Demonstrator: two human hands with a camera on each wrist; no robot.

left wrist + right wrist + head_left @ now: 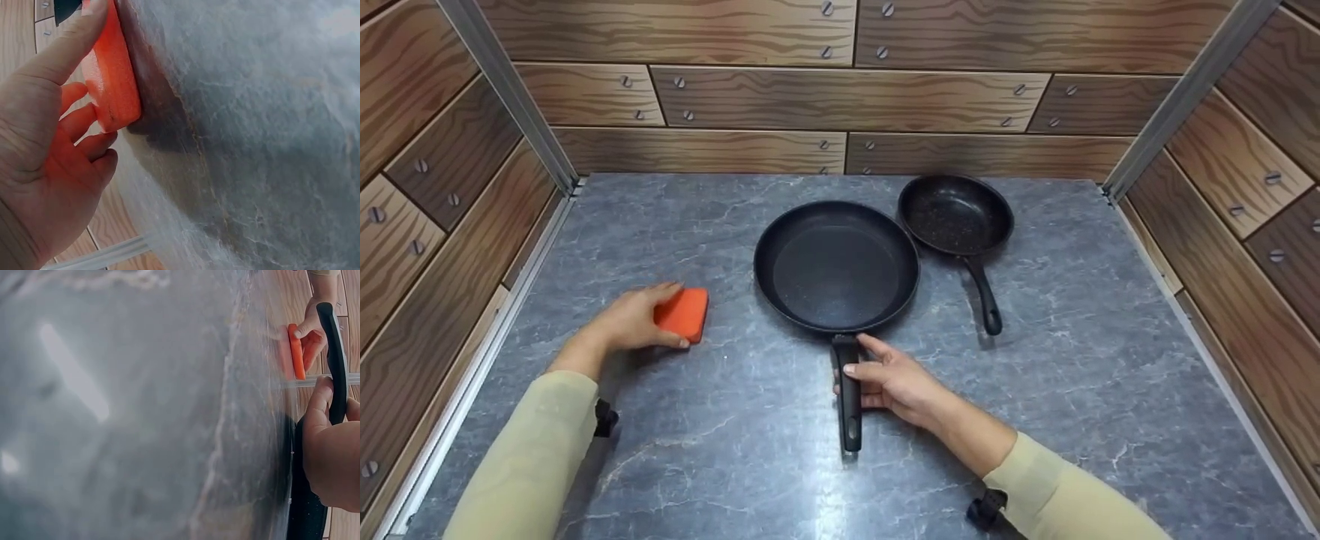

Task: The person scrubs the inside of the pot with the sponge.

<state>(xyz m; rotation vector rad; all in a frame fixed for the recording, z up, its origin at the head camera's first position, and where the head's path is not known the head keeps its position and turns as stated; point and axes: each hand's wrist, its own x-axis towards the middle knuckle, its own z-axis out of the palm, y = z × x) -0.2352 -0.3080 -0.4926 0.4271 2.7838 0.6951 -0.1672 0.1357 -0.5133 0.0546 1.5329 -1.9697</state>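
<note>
My left hand [639, 319] holds an orange sponge [684, 315] close to the grey worktop, left of the pans. In the left wrist view the thumb lies along one side of the sponge [117, 73] and the fingers are on the other. A large black frying pan [836, 266] sits mid-worktop, its handle [850, 420] pointing toward me. My right hand [904, 386] grips this handle near the pan, thumb on top and fingers reaching beneath. Seen from the right wrist, the handle [336, 354] passes between the thumb and fingers of the right hand [332, 464].
A smaller black frying pan [956, 214] rests at the back right, close beside the large pan's rim, handle toward me. Wood-patterned walls [757, 97] with metal corner posts [510, 97] enclose the marbled grey worktop [720, 457] at the back and sides.
</note>
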